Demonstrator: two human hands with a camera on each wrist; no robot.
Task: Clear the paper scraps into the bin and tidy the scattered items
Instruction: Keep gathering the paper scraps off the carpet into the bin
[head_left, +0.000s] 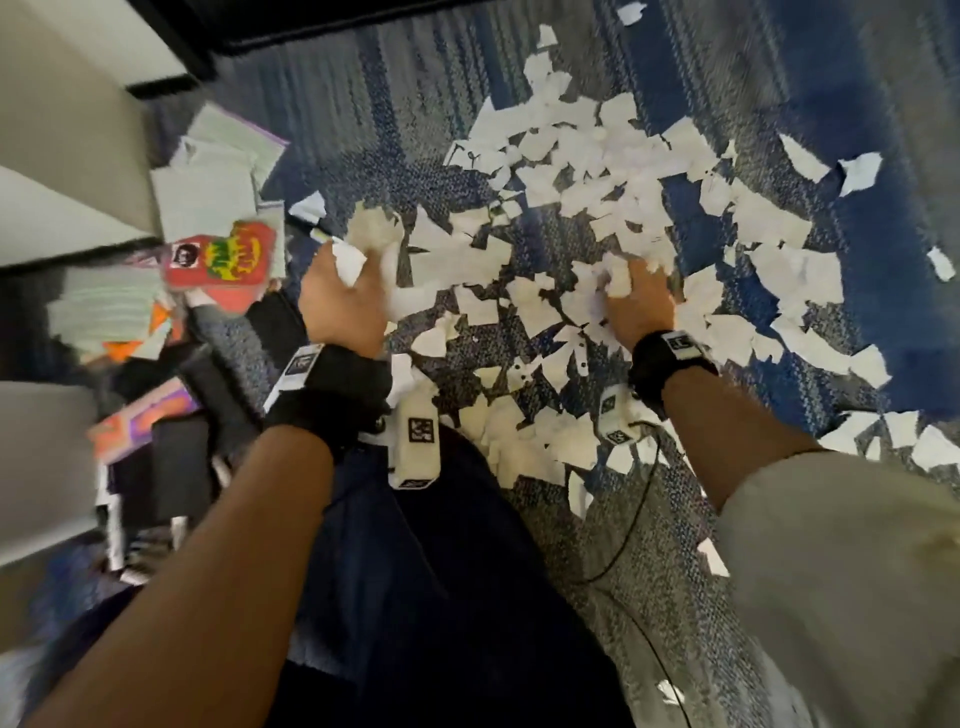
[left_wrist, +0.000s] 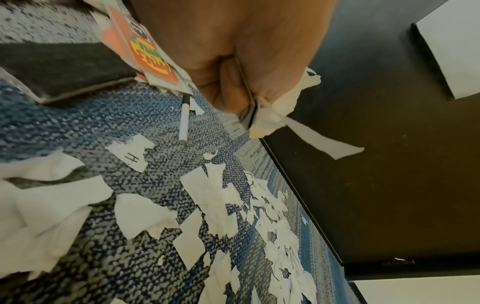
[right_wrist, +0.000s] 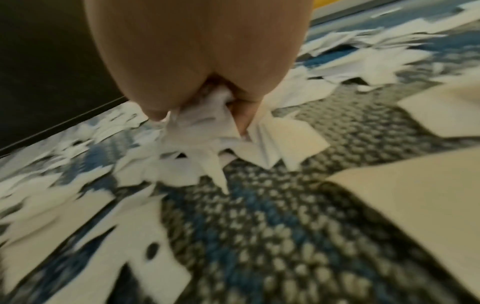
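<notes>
Torn white paper scraps (head_left: 587, 171) lie spread over the blue and grey carpet (head_left: 395, 130). My left hand (head_left: 347, 291) grips a crumpled bunch of scraps (left_wrist: 275, 115), lifted a little off the floor. My right hand (head_left: 636, 301) is down in the pile, its fingers curled round another bunch of scraps (right_wrist: 207, 127). More scraps (left_wrist: 215, 205) trail along the carpet beside a dark cabinet base (left_wrist: 376, 164). No bin shows in any view.
At the left lie scattered items: a red sticker-covered card (head_left: 223, 262), white notebooks (head_left: 218, 176), orange and purple pieces (head_left: 140, 421). A black-and-white pen (left_wrist: 184, 121) lies on the carpet near my left hand. Pale furniture (head_left: 62, 130) borders the left side.
</notes>
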